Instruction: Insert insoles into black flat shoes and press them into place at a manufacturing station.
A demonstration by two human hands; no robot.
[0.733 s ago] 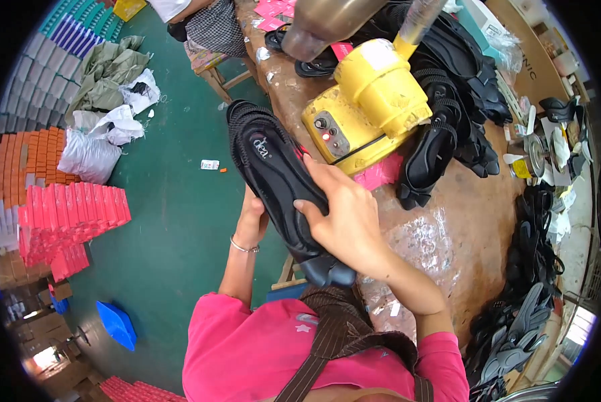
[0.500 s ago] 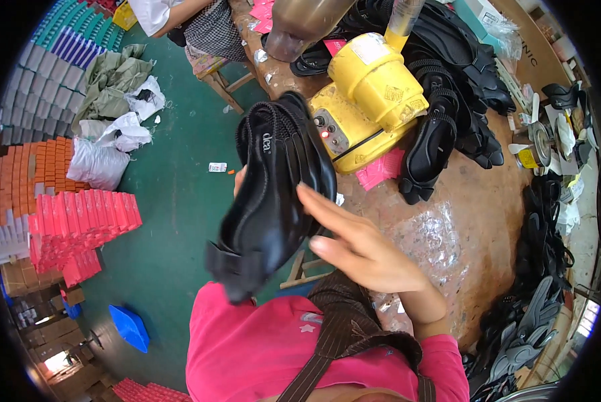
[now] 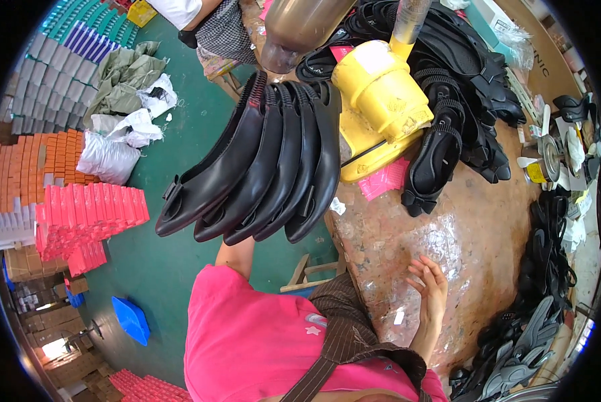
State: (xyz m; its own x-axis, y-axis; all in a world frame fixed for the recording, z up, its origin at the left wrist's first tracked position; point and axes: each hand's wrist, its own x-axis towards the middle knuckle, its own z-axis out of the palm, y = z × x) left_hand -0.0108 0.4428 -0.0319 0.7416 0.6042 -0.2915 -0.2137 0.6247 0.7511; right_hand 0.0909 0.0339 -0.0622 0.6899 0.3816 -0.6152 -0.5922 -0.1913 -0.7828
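A row of several black flat shoes [image 3: 253, 174], nested side by side with small bows at the toes, hangs in the air at the left edge of the workbench [image 3: 381, 241]. My left forearm [image 3: 237, 258] rises from below and goes behind them. The shoes cover my left hand, which bears them; its fingers are hidden. Over the bare front part of the bench, my right hand [image 3: 431, 288] holds nothing, its fingers apart and slightly bent. A small white scrap [image 3: 399, 316] lies beside it.
A yellow machine [image 3: 384, 87] stands beyond the shoes, with pink paper [image 3: 384, 179] beneath it. More black shoes [image 3: 434, 147] are heaped at the back right; black and grey pieces [image 3: 525, 335] line the right side. Pink boxes [image 3: 93, 214] are stacked left. Someone sits at far left.
The shoes have turned to show their sides, spread into a row, and shifted left. My right hand has left them and moved down and right over the bench.
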